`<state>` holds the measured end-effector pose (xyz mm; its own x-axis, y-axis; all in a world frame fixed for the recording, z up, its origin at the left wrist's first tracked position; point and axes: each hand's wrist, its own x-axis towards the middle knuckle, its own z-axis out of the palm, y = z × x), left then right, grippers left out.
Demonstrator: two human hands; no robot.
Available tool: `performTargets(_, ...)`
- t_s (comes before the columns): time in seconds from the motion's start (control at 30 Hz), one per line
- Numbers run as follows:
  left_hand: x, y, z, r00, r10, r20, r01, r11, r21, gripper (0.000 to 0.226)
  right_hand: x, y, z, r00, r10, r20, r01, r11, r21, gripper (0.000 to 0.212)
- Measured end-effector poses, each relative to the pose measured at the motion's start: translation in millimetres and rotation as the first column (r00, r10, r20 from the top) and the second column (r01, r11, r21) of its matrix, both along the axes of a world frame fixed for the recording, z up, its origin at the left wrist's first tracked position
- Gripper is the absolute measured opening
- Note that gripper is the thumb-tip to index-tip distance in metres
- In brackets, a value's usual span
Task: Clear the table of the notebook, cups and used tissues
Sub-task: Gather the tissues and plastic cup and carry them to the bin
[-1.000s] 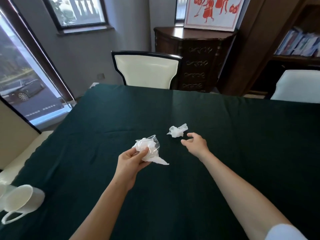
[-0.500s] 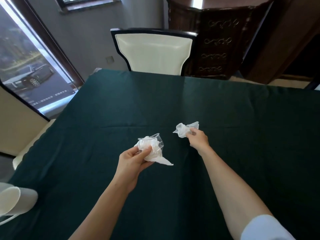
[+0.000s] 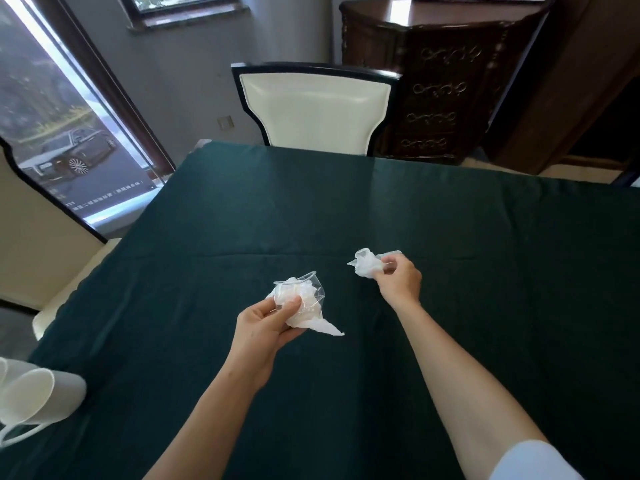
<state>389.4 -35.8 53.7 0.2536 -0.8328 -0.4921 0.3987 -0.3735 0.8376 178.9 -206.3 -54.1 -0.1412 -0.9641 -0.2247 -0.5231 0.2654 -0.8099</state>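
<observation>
Above the middle of the dark green cloth-covered table (image 3: 485, 271), the right hand (image 3: 398, 282) pinches a small crumpled white tissue (image 3: 365, 266) between thumb and fingertips. The left hand (image 3: 263, 327), well apart from it and nearer the person, is curled round a crushed clear plastic cup (image 3: 304, 296) stuffed with more white tissue, one pointed corner trailing out below. Both loads should weigh next to nothing. The tissue is soft and will squash to any shape, so a light pinch on its bulk is enough, though a loose flap could tear or slip. The cup is thin and springy, best held round its wall so the wad stays inside. Whether the pinched tissue is clear of the cloth I cannot tell. Two white handled mugs (image 3: 38, 393) lie on their sides at the table's near left edge, not yet collected.
</observation>
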Motion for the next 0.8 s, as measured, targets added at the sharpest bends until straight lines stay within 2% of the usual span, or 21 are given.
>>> performTargets(0.1, 5, 2, -1, 1.000, 0.019, 0.000, -0.019, 1.000, -0.005, 0.020, 1, -7, -9, 0.924, 0.227, -0.308, -0.237, 0.972, 0.006, 0.056)
performTargets(0.13, 6, 2, -3, 1.000, 0.025, 0.000, -0.025, 1.000, -0.002, 0.020, 2, -9, -12, 0.880, 0.285, -0.380, -0.295, 0.955, 0.034, 0.055)
performTargets(0.2, 9, 5, -6, 0.999, 0.040, -0.002, -0.040, 0.999, 0.005, 0.019, 4, -10, -16, 0.828, 0.328, -0.455, -0.339, 0.939, 0.060, 0.036)
performTargets(0.27, 11, 7, -9, 0.999, 0.046, -0.005, -0.046, 0.999, 0.003, 0.019, 4, -8, -18, 0.813, 0.329, -0.481, -0.353, 0.935, 0.044, 0.019)
performTargets(0.3, 13, 8, -10, 0.999, 0.049, -0.006, -0.049, 0.999, 0.002, 0.019, 3, -6, -17, 0.817, 0.328, -0.475, -0.357, 0.934, 0.030, 0.017)
performTargets(0.4, 15, 11, -11, 0.999, 0.048, -0.003, -0.048, 0.999, 0.001, 0.019, 3, 5, -11, 0.861, 0.347, -0.372, -0.365, 0.931, 0.022, 0.021)
performTargets(0.57, 13, 25, -8, 0.998, 0.057, 0.000, -0.057, 0.998, -0.001, 0.017, 11, 41, 27, 0.964, 0.259, -0.054, -0.260, 0.965, -0.029, 0.017)
performTargets(0.7, 6, 38, 2, 0.999, 0.036, 0.040, -0.036, 0.999, -0.012, 0.014, 13, 83, 77, 0.955, 0.253, 0.158, -0.245, 0.967, -0.068, 0.010)
performTargets(0.8, 0, 48, 15, 0.998, 0.031, 0.055, -0.029, 0.999, -0.040, 0.014, 5, 119, 117, 0.901, 0.297, 0.316, -0.285, 0.955, -0.084, 0.012)
